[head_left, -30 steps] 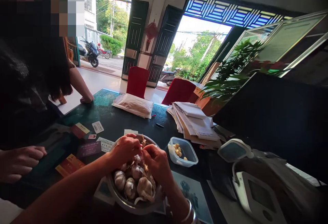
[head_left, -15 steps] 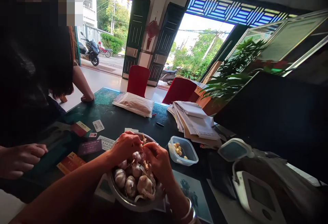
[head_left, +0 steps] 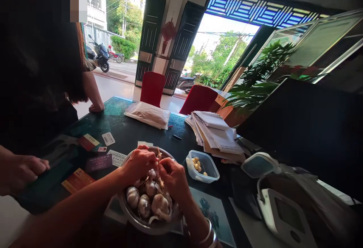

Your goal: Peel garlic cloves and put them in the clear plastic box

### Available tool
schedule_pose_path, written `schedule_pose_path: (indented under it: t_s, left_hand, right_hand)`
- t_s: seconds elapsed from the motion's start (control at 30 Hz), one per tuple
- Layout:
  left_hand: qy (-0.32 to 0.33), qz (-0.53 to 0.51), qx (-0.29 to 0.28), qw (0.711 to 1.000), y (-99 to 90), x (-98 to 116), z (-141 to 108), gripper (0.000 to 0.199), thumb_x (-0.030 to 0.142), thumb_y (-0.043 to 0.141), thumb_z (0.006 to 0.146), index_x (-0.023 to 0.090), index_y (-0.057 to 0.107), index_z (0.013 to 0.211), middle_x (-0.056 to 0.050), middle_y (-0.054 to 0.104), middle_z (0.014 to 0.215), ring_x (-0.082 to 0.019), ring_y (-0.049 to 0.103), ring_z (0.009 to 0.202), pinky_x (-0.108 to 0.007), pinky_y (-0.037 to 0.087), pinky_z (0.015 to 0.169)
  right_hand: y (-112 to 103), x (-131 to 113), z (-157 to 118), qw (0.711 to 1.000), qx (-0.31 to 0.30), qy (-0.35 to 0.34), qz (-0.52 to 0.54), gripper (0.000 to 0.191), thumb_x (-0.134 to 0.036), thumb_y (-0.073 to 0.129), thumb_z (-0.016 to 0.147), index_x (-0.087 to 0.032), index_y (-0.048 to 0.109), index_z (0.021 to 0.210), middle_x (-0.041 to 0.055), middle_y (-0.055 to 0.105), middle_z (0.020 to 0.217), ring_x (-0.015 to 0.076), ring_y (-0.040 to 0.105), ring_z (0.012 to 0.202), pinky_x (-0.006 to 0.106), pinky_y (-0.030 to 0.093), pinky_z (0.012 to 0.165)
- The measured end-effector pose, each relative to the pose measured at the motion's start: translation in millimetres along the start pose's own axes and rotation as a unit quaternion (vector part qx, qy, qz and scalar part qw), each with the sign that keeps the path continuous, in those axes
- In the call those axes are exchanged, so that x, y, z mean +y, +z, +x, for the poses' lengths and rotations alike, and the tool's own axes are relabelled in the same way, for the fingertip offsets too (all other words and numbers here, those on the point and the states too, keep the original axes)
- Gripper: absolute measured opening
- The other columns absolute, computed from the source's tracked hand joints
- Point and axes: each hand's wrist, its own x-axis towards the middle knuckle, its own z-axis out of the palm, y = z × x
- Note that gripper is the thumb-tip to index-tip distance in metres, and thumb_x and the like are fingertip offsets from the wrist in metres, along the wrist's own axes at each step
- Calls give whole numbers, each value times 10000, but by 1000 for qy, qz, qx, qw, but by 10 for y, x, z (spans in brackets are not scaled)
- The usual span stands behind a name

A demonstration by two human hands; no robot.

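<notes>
A round metal bowl [head_left: 133, 223] holds several whole garlic bulbs [head_left: 159, 205] and loose skins. Over its far part my left hand [head_left: 141, 161] and my right hand [head_left: 172, 172] meet, fingertips pinched close together. Both hands are closed around something small, probably a piece of garlic, mostly hidden by the fingers. A dry stalk pokes up between them. Just right of the bowl sits a clear plastic container [head_left: 211, 176] with several peeled cloves [head_left: 196, 162] in it.
Cards [head_left: 99, 162] lie left of the bowl. Beyond it are a wrapped packet [head_left: 148, 114] and stacked papers [head_left: 217, 134]. A device with a screen [head_left: 286, 212] and a dark monitor [head_left: 306, 127] stand right. Another person [head_left: 36, 70] leans on the table at left.
The other person at the left has shifted slightly, and that person's near hand has moved a little left. My hands stay almost in the same place, fingers still together.
</notes>
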Motion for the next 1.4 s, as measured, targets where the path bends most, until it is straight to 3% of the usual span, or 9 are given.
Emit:
schedule_pose_path:
  t_s: [0.17, 0.37, 0.77, 0.97, 1.17, 1.4]
  left_hand:
    - [-39, -36, -9, 999, -10, 15, -1, 62, 185, 694, 711, 190, 676, 652, 24, 705, 638, -125, 630, 617, -321, 416, 896]
    - [-78, -104, -19, 991, -62, 42, 11, 94, 168, 722, 668, 224, 718, 744, 22, 709, 676, -153, 622, 777, -240, 451, 722]
    - [-105, -136, -18, 985, -84, 31, 20, 53, 206, 672, 722, 195, 711, 755, 1, 709, 750, -143, 621, 743, -219, 437, 695]
    - [-91, -163, -26, 982, -97, 44, 5, 132, 226, 723, 670, 195, 711, 797, -20, 728, 886, -176, 644, 850, -248, 454, 788]
    - [-106, -147, -22, 983, -90, 38, -8, 129, 262, 718, 670, 183, 704, 772, -12, 723, 771, -151, 644, 689, -222, 462, 658]
    - [-85, -81, 18, 993, -60, 10, 0, 113, 233, 719, 667, 161, 632, 660, 11, 686, 666, -111, 594, 584, -199, 418, 573]
  right_hand:
    - [-9, 2, 8, 1000, 5, 16, -2, 193, -258, 494, 840, -175, 559, 678, -15, 536, 601, 110, 442, 535, 216, 357, 515]
    - [-34, -33, 17, 999, 18, 39, 15, 193, -282, 516, 824, -172, 567, 674, -11, 549, 603, 115, 455, 539, 221, 361, 522]
    - [-41, -29, 11, 999, 29, 36, -8, 180, -256, 518, 821, -172, 576, 673, -14, 561, 591, 114, 465, 531, 218, 354, 519]
    - [-29, -14, 13, 999, 15, 25, -25, 193, -259, 518, 831, -166, 600, 683, 1, 604, 621, 120, 497, 546, 219, 353, 520]
    - [-14, 3, 8, 999, -7, 26, 17, 191, -290, 521, 846, -177, 655, 770, 13, 643, 668, 138, 544, 593, 220, 378, 527]
    - [-36, 36, 1, 988, 36, 66, 137, 158, -285, 550, 826, -169, 658, 831, 10, 623, 647, 119, 516, 509, 226, 416, 495]
